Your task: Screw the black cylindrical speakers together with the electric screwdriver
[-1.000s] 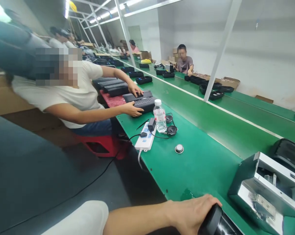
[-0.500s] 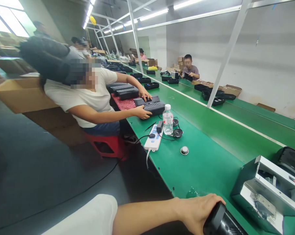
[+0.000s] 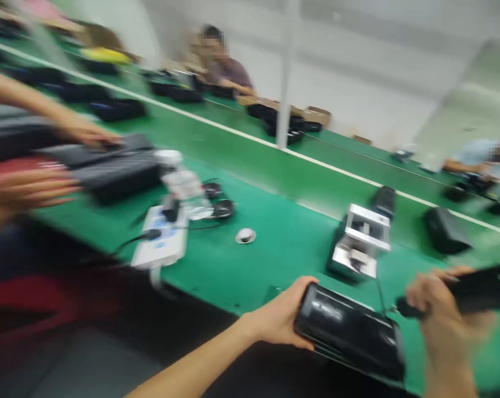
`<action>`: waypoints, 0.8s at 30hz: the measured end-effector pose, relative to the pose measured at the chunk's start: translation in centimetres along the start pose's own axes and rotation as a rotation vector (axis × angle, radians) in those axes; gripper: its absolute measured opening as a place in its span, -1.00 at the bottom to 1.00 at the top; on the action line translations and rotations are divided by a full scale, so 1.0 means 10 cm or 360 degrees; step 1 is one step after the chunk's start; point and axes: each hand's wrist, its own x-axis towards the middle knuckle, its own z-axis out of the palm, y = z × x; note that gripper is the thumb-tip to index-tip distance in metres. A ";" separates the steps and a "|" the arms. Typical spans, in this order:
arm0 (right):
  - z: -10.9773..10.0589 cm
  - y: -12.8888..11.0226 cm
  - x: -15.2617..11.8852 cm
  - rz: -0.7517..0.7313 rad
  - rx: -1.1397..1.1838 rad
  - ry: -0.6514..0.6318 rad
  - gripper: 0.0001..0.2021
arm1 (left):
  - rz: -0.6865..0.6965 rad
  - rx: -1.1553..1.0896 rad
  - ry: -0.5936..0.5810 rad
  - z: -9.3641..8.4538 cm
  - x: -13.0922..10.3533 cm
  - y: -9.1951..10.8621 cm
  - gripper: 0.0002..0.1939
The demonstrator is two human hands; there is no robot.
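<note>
- The left hand clasped one end of a glossy black case, thumb at the upper edge, fingers wrapped around the end and underside.
- The case, long and box-like with rounded corners, caught the light in pale streaks, brightest near the gripped end; finer markings were lost to blur.
- It sat at a slant over the near edge of a green table, its free end lower in view; whether the table bore any of its weight could not be told.
- The right hand, smeared by motion, was clenched around a dark object just beyond that free end.
- Behind the case stood an open-topped metal box, and farther left a small round disc lay alone.
- A clear bottle with a white cap stood beside a white power strip.
- At far left, a co-worker's hands worked near a dark ribbed casing.
</note>
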 end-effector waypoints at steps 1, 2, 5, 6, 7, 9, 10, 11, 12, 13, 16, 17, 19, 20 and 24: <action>-0.03 0.02 -0.05 -0.0036 -0.0073 0.0035 -0.70 | -0.0068 -0.0025 -0.0016 -0.03 -0.04 0.01 0.22; -0.04 0.05 -0.07 -0.0037 -0.0143 0.0031 -0.73 | -0.0111 -0.0029 -0.0028 -0.06 -0.07 0.01 0.22; -0.07 0.07 -0.05 -0.0010 -0.0290 -0.0062 -0.80 | -0.0148 0.0043 -0.0115 -0.15 -0.09 -0.05 0.20; -0.07 0.03 -0.04 -0.0009 -0.0311 -0.0103 -0.80 | -0.0135 0.0074 -0.0121 -0.16 -0.09 -0.06 0.19; -0.05 -0.03 -0.03 -0.0022 -0.0320 -0.0138 -0.80 | -0.0120 0.0098 -0.0110 -0.16 -0.09 -0.05 0.18; 0.00 -0.20 -0.01 -0.0074 -0.0307 -0.0153 -0.73 | -0.0099 0.0121 -0.0068 -0.14 -0.09 0.02 0.15; 0.03 -0.28 0.02 -0.0122 -0.0303 -0.0123 -0.68 | -0.0094 0.0123 -0.0058 -0.12 -0.08 0.06 0.14; 0.07 -0.34 0.06 -0.0194 -0.0308 -0.0074 -0.65 | -0.0089 0.0120 -0.0056 -0.12 -0.07 0.10 0.14; 0.12 -0.36 0.13 -0.0283 -0.0314 -0.0015 -0.66 | -0.0081 0.0113 -0.0060 -0.12 -0.06 0.13 0.14; 0.17 -0.36 0.20 -0.0369 -0.0314 0.0046 -0.68 | -0.0073 0.0103 -0.0072 -0.12 -0.04 0.15 0.14; 0.36 -0.20 0.44 -0.0529 -0.0244 0.0161 -0.78 | -0.0081 0.0083 -0.0086 -0.14 -0.01 0.18 0.15; 0.42 -0.11 0.51 -0.0534 -0.0220 0.0169 -0.77 | -0.0090 0.0082 -0.0087 -0.14 0.00 0.18 0.16; 0.51 0.05 0.62 -0.0555 -0.0257 0.0154 -0.75 | -0.0096 0.0081 -0.0093 -0.13 -0.01 0.18 0.18; 0.54 0.12 0.66 -0.0575 -0.0295 0.0141 -0.75 | -0.0089 0.0081 -0.0097 -0.13 -0.01 0.18 0.19; 0.56 0.30 0.75 -0.0546 -0.0400 0.0105 -0.77 | -0.0064 0.0078 -0.0110 -0.12 -0.02 0.18 0.20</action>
